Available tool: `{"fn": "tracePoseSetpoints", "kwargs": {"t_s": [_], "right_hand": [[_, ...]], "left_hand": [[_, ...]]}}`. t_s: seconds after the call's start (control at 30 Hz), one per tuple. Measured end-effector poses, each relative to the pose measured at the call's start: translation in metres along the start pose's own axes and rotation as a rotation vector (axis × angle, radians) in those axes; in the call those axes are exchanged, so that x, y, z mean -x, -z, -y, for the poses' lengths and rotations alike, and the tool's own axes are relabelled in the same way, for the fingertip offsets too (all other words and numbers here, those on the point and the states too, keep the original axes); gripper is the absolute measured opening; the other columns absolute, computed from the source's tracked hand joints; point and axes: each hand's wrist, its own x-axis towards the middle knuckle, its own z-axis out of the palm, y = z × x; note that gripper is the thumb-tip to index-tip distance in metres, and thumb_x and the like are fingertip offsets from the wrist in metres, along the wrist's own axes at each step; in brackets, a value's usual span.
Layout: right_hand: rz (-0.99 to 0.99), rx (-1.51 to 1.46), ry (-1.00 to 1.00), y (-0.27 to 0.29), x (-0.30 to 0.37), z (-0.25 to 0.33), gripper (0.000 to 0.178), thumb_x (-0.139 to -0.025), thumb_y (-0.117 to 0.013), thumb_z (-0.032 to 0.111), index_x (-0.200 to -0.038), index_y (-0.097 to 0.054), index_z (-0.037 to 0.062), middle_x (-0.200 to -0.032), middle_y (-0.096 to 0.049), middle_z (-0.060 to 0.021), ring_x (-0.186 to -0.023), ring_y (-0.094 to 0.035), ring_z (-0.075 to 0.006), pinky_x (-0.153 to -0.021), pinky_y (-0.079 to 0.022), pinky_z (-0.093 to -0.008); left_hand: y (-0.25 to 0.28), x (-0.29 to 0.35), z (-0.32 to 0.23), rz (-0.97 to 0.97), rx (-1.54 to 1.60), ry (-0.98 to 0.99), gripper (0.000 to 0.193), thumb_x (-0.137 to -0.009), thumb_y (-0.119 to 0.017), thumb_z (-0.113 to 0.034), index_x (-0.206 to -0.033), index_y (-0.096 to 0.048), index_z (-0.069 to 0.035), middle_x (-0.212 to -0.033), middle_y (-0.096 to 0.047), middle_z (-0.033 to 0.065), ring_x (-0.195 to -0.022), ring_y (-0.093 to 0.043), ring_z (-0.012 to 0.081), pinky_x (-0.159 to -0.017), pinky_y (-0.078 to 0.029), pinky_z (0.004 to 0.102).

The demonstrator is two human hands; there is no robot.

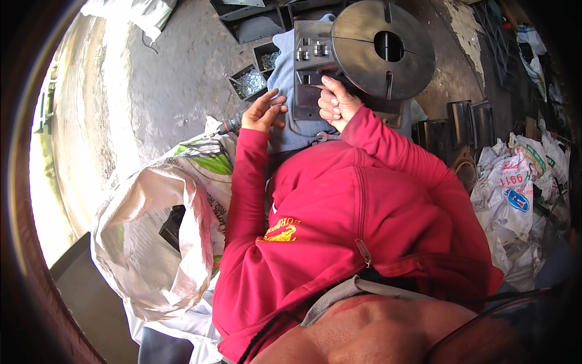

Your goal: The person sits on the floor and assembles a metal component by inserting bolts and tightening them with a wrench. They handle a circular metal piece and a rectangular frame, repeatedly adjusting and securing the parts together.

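Note:
My right hand (339,104) is closed at the near side of a black rectangular plate (305,110), its fingers curled and its fingertips beside a small square slot. Whatever those fingers hold is too small to make out. On top of this plate rests a black round disc (357,27) with a central hole and narrow slots. Small shiny metal fittings (319,50) stand at the plate's left part. My left hand (262,113) hovers just left of the plate over a blue-grey cloth (284,79), fingers bent and apart, nothing visible in them.
Two small black bins (250,82) hold loose metal fasteners. A drill-like tool (230,125) lies by my left wrist, and a wrench (326,137) near my lap. At left stands an open white woven sack (151,182). Black parts (461,124) and more sacks (515,188) sit at right.

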Motion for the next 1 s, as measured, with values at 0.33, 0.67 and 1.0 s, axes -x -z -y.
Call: {"fn": "tracePoseSetpoints", "kwargs": {"t_s": [0.33,0.67,1.0], "right_hand": [[0.012,0.052,0.012,-0.003,0.0,0.001,0.03,-0.086,-0.063,0.029,-0.07,-0.041,0.0152,-0.048,-0.034,0.0075,-0.037,-0.03,-0.0022,-0.036,-0.023,-0.0176],[0.019,0.037,0.025,-0.001,0.003,0.001,0.026,-0.087,-0.063,0.03,-0.076,-0.045,0.0146,-0.052,-0.036,0.0069,-0.038,-0.029,-0.0027,-0.038,-0.024,-0.0177],[0.025,0.015,0.045,0.004,-0.001,-0.003,0.032,-0.086,-0.062,0.029,-0.068,-0.04,0.0163,-0.049,-0.035,0.0077,-0.037,-0.028,-0.0018,-0.036,-0.024,-0.0177]], "left_hand": [[-0.007,-0.006,-0.01,-0.22,-0.086,-0.02,0.011,-0.085,-0.064,-0.01,-0.091,-0.06,-0.002,-0.087,-0.068,0.0111,-0.074,-0.065,0.0133,-0.044,-0.044,0.0202],[-0.06,0.004,-0.079,-0.056,-0.199,-0.259,0.015,-0.083,-0.065,-0.006,-0.097,-0.063,-0.001,-0.091,-0.068,0.0081,-0.079,-0.064,0.0065,-0.049,-0.045,0.0158],[-0.046,0.001,-0.077,-0.126,-0.199,-0.167,0.012,-0.08,-0.067,-0.002,-0.092,-0.066,0.0,-0.085,-0.066,0.0075,-0.079,-0.064,0.0113,-0.048,-0.044,0.018]]}}
